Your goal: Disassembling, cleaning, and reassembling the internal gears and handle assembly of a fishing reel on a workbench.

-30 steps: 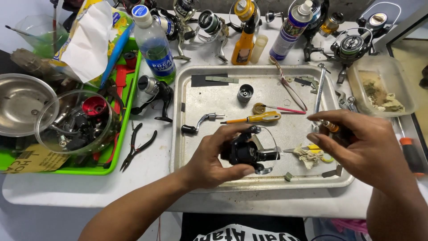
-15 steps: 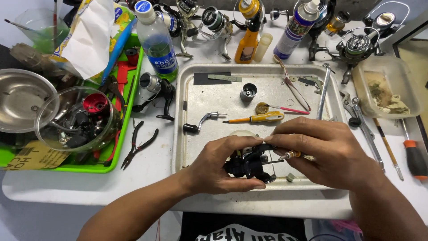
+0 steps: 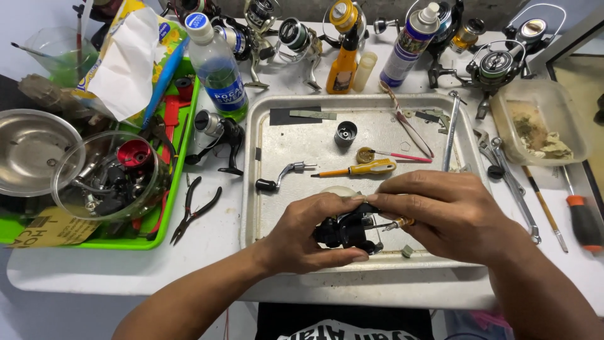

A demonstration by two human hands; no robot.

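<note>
On the metal tray [image 3: 264, 208], left hand [image 3: 302, 236] grips a black reel body [image 3: 343, 232]; right hand [image 3: 443, 214], at three o'clock, pinches a small screwdriver [image 3: 395, 223].

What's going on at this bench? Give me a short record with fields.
Left hand: grips a black fishing reel body over the metal tray
Right hand: holds a small screwdriver, tip at the reel body
On tray: yellow-handled screwdriver, reel handle, small dark cylinder
Left of tray: pliers, clear bowl of parts
</note>
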